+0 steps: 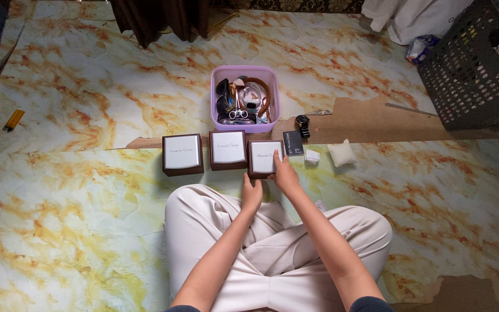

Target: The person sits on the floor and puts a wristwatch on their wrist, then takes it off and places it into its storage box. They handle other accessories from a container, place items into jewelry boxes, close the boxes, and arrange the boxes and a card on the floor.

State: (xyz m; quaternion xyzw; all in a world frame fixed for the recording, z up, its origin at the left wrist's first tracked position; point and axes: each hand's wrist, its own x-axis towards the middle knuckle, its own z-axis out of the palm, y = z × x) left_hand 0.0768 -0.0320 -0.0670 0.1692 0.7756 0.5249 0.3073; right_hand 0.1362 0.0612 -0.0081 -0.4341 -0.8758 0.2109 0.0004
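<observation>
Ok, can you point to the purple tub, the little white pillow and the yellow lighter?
purple tub (218, 75): head view, on its left rim.
little white pillow (341, 153): head view, on the middle of its top.
yellow lighter (13, 120): head view, on the middle of its body.

A single camera, worn on the person's head, looks steeply down and forward over the lap at the marbled floor (88, 231). The view is wide and near: the person's forearms enter from the six o'clock edge, and the crossed legs (272, 248) fill the lower middle. The left hand (252, 193) and right hand (286, 173) sit just below the centre of the frame, at a row of three small boxes (228, 151). Farther along the line of sight, toward twelve o'clock, stands a lilac tub (245, 74), and a dark curtain (163, 20) hangs at the top edge. A dark crate (469, 75) is cut off at two o'clock. There is no second view to share the scene.
</observation>
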